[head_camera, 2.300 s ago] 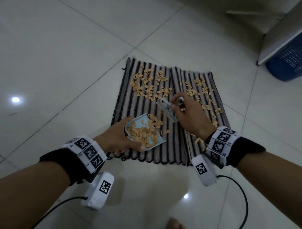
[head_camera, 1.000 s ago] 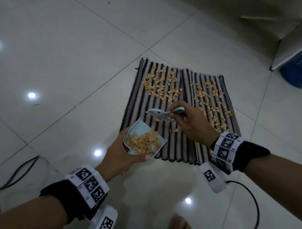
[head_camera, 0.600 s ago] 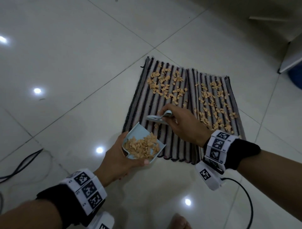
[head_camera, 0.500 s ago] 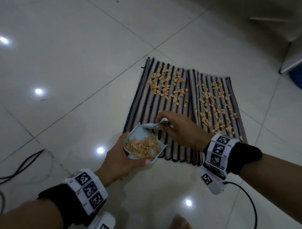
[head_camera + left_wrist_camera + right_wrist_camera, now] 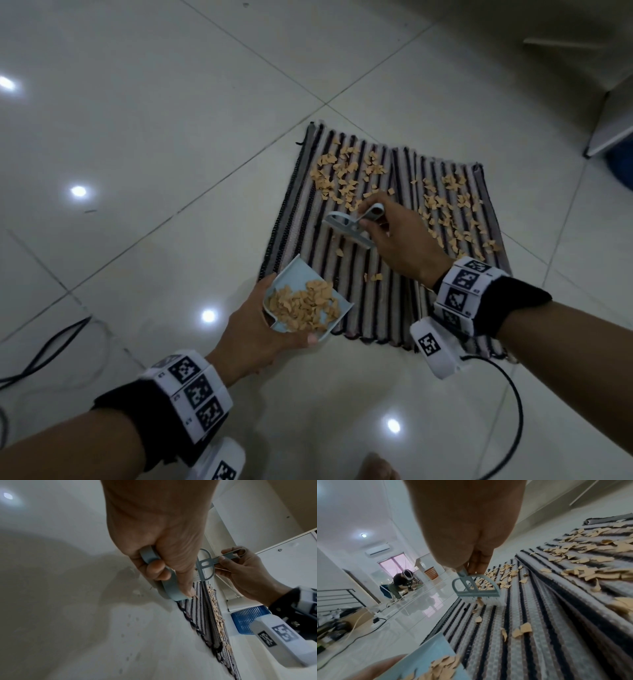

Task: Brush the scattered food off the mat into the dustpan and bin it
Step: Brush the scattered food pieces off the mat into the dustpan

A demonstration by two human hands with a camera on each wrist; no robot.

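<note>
Here, left hand (image 5: 253, 329) grip curled round dustpan (image 5: 301, 301) heaped with crumbs at frame centre, right hand (image 5: 400, 243) pinching brush (image 5: 346, 228) on mat (image 5: 387, 294), scattered food (image 5: 346, 178) across upper mat

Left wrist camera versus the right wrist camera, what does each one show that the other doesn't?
Only the left wrist view shows the blue basket and the left hand gripping the dustpan handle. Only the right wrist view shows the crumbs piled in the dustpan and another person far off. Both show the brush, the right hand and the striped mat.
</note>
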